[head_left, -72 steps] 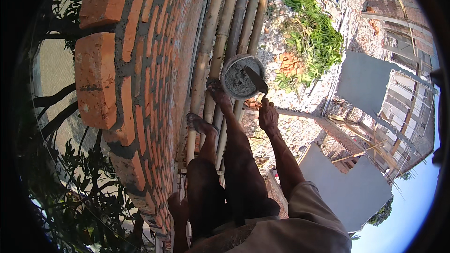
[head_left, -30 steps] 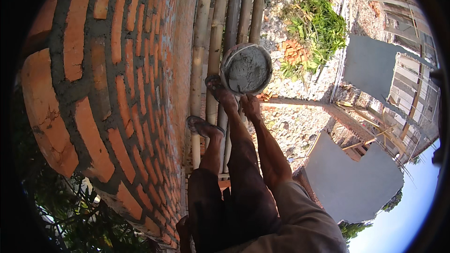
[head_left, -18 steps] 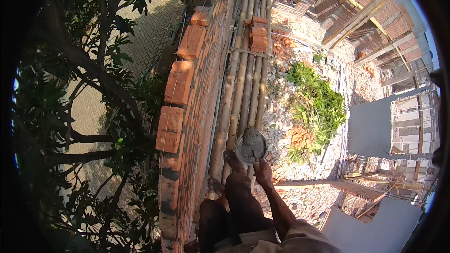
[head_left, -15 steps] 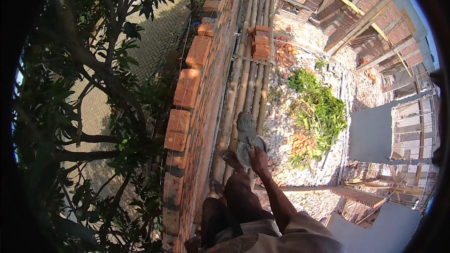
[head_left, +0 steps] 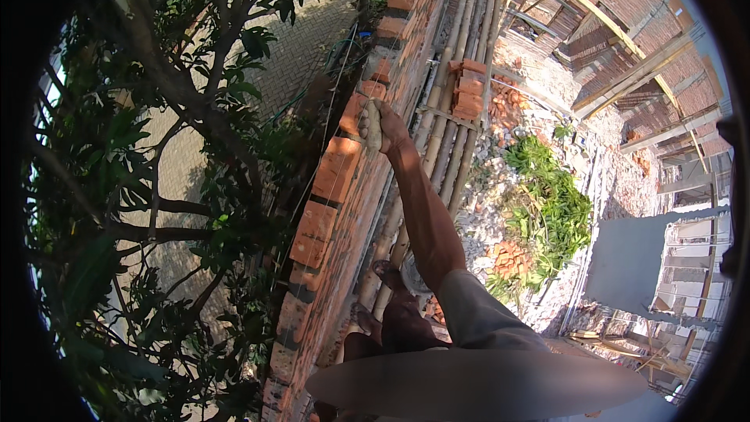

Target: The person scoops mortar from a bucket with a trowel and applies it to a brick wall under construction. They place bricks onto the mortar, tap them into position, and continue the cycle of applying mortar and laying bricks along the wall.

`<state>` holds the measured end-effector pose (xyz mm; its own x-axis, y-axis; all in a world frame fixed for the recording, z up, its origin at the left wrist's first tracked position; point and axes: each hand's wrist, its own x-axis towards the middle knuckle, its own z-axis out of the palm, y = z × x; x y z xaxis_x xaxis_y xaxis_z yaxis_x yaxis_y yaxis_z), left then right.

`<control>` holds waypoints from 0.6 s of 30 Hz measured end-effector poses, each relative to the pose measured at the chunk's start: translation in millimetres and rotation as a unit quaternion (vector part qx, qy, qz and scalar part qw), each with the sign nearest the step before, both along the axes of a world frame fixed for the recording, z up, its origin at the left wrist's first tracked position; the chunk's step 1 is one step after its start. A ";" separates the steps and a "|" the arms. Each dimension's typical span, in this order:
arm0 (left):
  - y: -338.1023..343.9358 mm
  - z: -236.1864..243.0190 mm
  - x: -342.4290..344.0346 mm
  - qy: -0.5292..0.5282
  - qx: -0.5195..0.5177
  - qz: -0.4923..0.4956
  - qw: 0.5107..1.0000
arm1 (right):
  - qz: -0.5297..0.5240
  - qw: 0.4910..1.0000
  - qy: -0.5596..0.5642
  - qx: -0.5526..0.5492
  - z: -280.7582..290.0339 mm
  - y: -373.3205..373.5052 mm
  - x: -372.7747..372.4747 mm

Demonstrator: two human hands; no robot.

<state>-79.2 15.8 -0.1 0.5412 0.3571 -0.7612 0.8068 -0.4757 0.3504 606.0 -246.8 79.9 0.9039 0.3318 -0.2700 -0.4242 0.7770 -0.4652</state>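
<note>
A bamboo scaffold platform (head_left: 437, 148), made of several parallel poles, runs alongside the red brick wall (head_left: 344, 180) and touches its face. A small stack of loose red bricks (head_left: 471, 90) rests directly on the poles at the far end. Two bare feet (head_left: 387, 273) stand on the poles at the near end, beside a grey mortar pan (head_left: 412, 277), mostly hidden behind the arm. The top course of the wall carries single bricks laid end to end.
</note>
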 end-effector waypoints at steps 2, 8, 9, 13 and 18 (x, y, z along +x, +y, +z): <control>-5.6 3.3 0.9 0.005 0.003 0.004 1.000 | 0.000 0.995 0.071 0.069 -3.5 -0.8 11.2; -18.4 15.8 -1.9 0.001 0.003 0.017 1.000 | 0.036 0.844 -0.179 -0.504 -0.1 -39.5 -2.8; -19.2 18.0 -2.7 -0.001 0.004 0.019 1.000 | 0.014 0.710 -0.263 -0.653 0.9 -49.0 -1.5; -20.5 21.0 1.6 -0.014 0.009 0.012 1.000 | -0.092 0.228 -0.384 -0.890 5.7 -78.5 20.4; -20.2 20.3 18.9 -0.025 0.017 0.009 0.999 | 0.037 0.251 -0.341 -0.905 13.5 -93.9 30.0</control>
